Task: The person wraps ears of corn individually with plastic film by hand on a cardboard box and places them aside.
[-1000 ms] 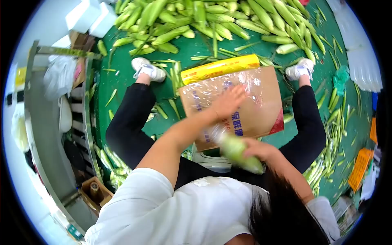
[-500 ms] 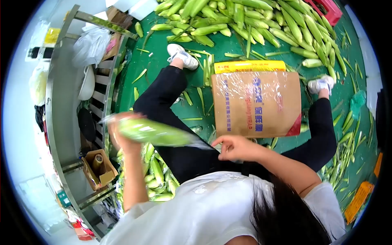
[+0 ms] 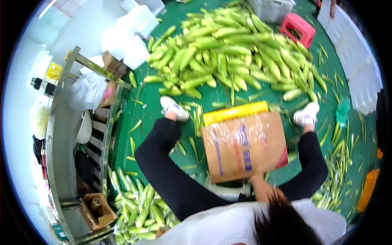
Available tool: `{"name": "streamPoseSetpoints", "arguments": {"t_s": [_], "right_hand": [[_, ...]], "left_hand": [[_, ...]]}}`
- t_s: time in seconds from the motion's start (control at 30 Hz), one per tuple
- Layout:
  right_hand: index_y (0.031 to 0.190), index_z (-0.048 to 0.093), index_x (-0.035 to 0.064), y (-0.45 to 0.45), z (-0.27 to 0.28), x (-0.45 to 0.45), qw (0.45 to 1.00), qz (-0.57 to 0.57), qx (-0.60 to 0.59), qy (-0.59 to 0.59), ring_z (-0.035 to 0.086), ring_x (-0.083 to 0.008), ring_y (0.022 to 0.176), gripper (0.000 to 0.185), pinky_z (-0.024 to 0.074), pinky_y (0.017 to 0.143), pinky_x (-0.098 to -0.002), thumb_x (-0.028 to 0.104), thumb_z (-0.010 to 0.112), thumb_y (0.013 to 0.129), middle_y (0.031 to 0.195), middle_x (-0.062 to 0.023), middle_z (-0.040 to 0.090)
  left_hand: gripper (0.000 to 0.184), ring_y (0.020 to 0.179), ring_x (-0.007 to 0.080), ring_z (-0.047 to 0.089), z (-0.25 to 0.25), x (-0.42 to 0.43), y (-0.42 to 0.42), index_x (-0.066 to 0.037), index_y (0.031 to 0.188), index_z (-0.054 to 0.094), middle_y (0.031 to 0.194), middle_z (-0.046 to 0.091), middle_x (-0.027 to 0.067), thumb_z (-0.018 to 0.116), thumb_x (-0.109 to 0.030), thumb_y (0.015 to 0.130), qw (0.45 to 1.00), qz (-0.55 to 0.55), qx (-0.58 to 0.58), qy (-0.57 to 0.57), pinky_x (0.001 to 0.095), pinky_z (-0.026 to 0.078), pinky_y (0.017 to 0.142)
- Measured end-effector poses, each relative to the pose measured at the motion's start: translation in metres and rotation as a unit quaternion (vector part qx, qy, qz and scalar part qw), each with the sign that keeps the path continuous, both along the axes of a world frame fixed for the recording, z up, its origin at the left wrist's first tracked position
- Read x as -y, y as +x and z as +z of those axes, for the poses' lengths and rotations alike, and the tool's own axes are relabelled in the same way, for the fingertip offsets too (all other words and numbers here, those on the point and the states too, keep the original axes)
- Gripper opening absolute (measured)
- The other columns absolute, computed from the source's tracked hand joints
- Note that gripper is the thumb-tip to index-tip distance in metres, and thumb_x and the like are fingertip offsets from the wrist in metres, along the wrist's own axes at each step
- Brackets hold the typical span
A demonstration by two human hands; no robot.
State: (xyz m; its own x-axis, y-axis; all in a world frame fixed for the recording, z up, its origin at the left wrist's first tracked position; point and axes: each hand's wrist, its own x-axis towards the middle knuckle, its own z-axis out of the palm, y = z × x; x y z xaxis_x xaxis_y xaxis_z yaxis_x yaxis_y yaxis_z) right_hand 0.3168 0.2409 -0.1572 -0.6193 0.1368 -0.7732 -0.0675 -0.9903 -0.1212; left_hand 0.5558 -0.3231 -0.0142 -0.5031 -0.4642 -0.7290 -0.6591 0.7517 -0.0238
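Note:
My right hand [image 3: 258,181] reaches to the near edge of a cardboard box [image 3: 228,151] that stands between my legs. Its fingers are hidden behind that edge, so what they touch or hold does not show. Only a small patch of my left hand [image 3: 160,233] shows past the white shirt, low beside the heap of plastic-wrapped corn cobs [image 3: 143,210]. Its fingers are out of sight. On top of the box's far side lies a yellow printed strip or packet [image 3: 234,113].
A big heap of corn cobs in green husks [image 3: 228,49] covers the floor ahead. A red plastic stool [image 3: 298,29] and a pale crate [image 3: 271,10] stand behind it. Left is a metal rack [image 3: 51,139] with a small open carton [image 3: 97,211]. Loose husks [image 3: 339,171] litter the right.
The wrapped corn cob that my left hand held up is out of sight, and that hand has dropped to the wrapped heap. My right hand has moved down to the box. The view has tilted up.

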Motion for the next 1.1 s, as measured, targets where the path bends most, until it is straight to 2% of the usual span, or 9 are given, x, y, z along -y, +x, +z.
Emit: {"name": "streamPoseSetpoints", "arguments": {"t_s": [0.1, 0.23, 0.3, 0.43, 0.63, 0.73, 0.83, 0.93, 1.1], "right_hand": [[0.138, 0.052, 0.0117, -0.012, 0.015, 0.012, 0.998, 0.036, -0.045, 0.003, 0.058, -0.0307, 0.117, 0.054, 0.0481, 0.101, -0.0515, 0.05, 0.036, 0.103, 0.133, -0.0106, 0.059], [0.141, 0.051, 0.0142, -0.022, -0.007, 0.011, 0.998, 0.038, -0.052, -0.015, 0.057, -0.0324, 0.12, 0.062, 0.047, 0.102, -0.0541, 0.057, 0.031, 0.102, 0.138, -0.008, 0.057], [0.145, 0.048, 0.0141, -0.022, -0.013, 0.014, 0.999, 0.022, -0.037, -0.023, 0.055, -0.0323, 0.124, 0.064, 0.0453, 0.104, -0.0543, 0.058, 0.03, 0.102, 0.142, -0.0078, 0.055], [0.148, 0.045, 0.0158, -0.062, 0.003, 0.04, 0.992, -0.011, -0.126, -0.023, 0.051, -0.0319, 0.13, 0.066, 0.0411, 0.108, -0.0547, 0.059, 0.028, 0.101, 0.148, -0.0071, 0.051], [0.149, 0.045, 0.0153, -0.116, 0.037, 0.052, 0.986, -0.013, -0.164, -0.027, 0.05, -0.0326, 0.133, 0.064, 0.041, 0.109, -0.0544, 0.056, 0.028, 0.102, 0.149, -0.0085, 0.051], [0.149, 0.045, 0.0133, -0.106, -0.04, 0.031, 0.994, -0.024, -0.106, 0.034, 0.049, -0.0332, 0.133, 0.064, 0.04, 0.111, -0.053, 0.054, 0.026, 0.104, 0.149, -0.0089, 0.051], [0.148, 0.045, 0.0116, -0.13, -0.011, 0.023, 0.994, 0.017, -0.049, 0.092, 0.055, -0.0317, 0.126, 0.06, 0.046, 0.106, -0.049, 0.051, 0.033, 0.105, 0.145, -0.0089, 0.054], [0.143, 0.05, 0.0134, -0.176, 0.035, 0.027, 0.994, -0.007, -0.038, 0.101, 0.058, -0.0289, 0.123, 0.053, 0.0495, 0.102, -0.0476, 0.048, 0.037, 0.105, 0.141, -0.0069, 0.057], [0.134, 0.055, 0.0144, -0.228, 0.084, -0.018, 0.992, 0.001, -0.039, 0.117, 0.061, -0.0284, 0.116, 0.049, 0.0498, 0.101, -0.0483, 0.049, 0.04, 0.104, 0.13, -0.0062, 0.062]], "left_hand": [[0.039, 0.082, 0.0372, 0.067, 0.008, -0.052, -0.094, -0.008, 0.096, 0.068, 0.091, 0.07, 0.0197, 0.048, -0.042, 0.099, 0.99, 0.022, -0.118, 0.071, 0.0467, 0.054, 0.072], [0.038, 0.083, 0.0353, 0.066, 0.016, -0.094, -0.183, -0.008, 0.098, 0.068, 0.092, 0.07, 0.0183, 0.048, -0.041, 0.1, 0.968, 0.002, -0.216, 0.13, 0.0456, 0.053, 0.072], [0.038, 0.083, 0.0343, 0.066, 0.019, -0.105, -0.215, -0.008, 0.098, 0.068, 0.093, 0.07, 0.0176, 0.048, -0.04, 0.1, 0.957, -0.006, -0.249, 0.148, 0.0451, 0.053, 0.073], [0.036, 0.084, 0.0324, 0.065, 0.012, -0.117, -0.253, -0.008, 0.1, 0.067, 0.094, 0.069, 0.0162, 0.048, -0.039, 0.1, 0.944, -0.012, -0.287, 0.163, 0.0439, 0.053, 0.073], [0.035, 0.085, 0.0295, 0.065, -0.019, -0.121, -0.258, -0.008, 0.102, 0.066, 0.096, 0.069, 0.0141, 0.048, -0.037, 0.101, 0.951, 0.007, -0.277, 0.139, 0.0423, 0.053, 0.075], [0.034, 0.086, 0.028, 0.064, -0.046, -0.124, -0.253, -0.008, 0.103, 0.066, 0.097, 0.069, 0.0131, 0.049, -0.036, 0.101, 0.964, 0.032, -0.237, 0.118, 0.0415, 0.052, 0.075], [0.033, 0.087, 0.0266, 0.064, -0.065, -0.129, -0.244, -0.008, 0.104, 0.066, 0.098, 0.068, 0.012, 0.049, -0.036, 0.101, 0.975, 0.074, -0.191, 0.091, 0.0406, 0.052, 0.076], [0.032, 0.088, 0.0252, 0.063, -0.075, -0.137, -0.244, -0.007, 0.105, 0.065, 0.098, 0.068, 0.011, 0.049, -0.035, 0.102, 0.979, 0.104, -0.156, 0.08, 0.0398, 0.052, 0.076], [0.031, 0.089, 0.0227, 0.063, -0.066, -0.141, -0.242, -0.007, 0.107, 0.065, 0.1, 0.068, 0.0093, 0.049, -0.033, 0.102, 0.98, 0.138, -0.122, 0.082, 0.0384, 0.052, 0.077]]}}
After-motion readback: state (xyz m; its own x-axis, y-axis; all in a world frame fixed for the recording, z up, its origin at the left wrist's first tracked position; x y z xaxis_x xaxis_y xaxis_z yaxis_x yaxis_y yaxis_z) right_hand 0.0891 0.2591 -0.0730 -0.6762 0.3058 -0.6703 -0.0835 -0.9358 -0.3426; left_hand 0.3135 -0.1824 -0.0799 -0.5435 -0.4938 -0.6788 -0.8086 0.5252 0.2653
